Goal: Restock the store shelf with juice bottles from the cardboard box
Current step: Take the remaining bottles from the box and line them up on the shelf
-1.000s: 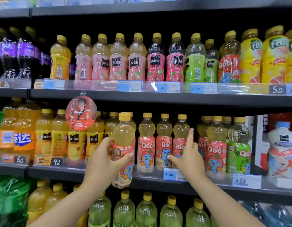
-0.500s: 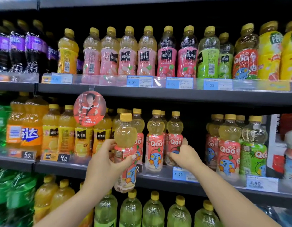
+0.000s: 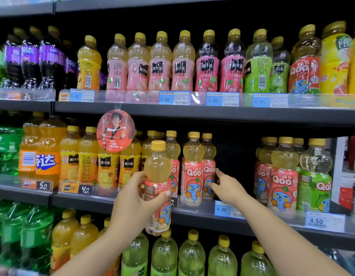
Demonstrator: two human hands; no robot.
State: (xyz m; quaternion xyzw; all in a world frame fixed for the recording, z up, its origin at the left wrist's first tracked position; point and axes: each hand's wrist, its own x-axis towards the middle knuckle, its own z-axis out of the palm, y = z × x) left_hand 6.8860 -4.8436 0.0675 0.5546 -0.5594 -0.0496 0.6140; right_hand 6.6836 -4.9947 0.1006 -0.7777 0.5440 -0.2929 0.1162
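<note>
My left hand (image 3: 133,200) grips a Qoo juice bottle (image 3: 157,172) with a yellow cap and pink label, held upright in front of the middle shelf (image 3: 192,214). My right hand (image 3: 226,186) rests on the side of a shelved Qoo bottle (image 3: 208,166) that stands beside another Qoo bottle (image 3: 192,168). To the right of that hand the row has a dark gap (image 3: 236,166), then more Qoo bottles (image 3: 282,176). The cardboard box is out of view.
A round red promo tag (image 3: 115,130) hangs from the upper shelf (image 3: 192,113) just left of the held bottle. Orange juice bottles (image 3: 89,156) stand at left. Pink and green juice bottles (image 3: 184,62) fill the upper shelf, green bottles (image 3: 192,255) the lower one. Price tags (image 3: 222,209) line the edges.
My right hand went from pointing at the shelved Qoo bottles to pressing them leftward, opening a gap in the row. My left hand kept the bottle upright, roughly in place.
</note>
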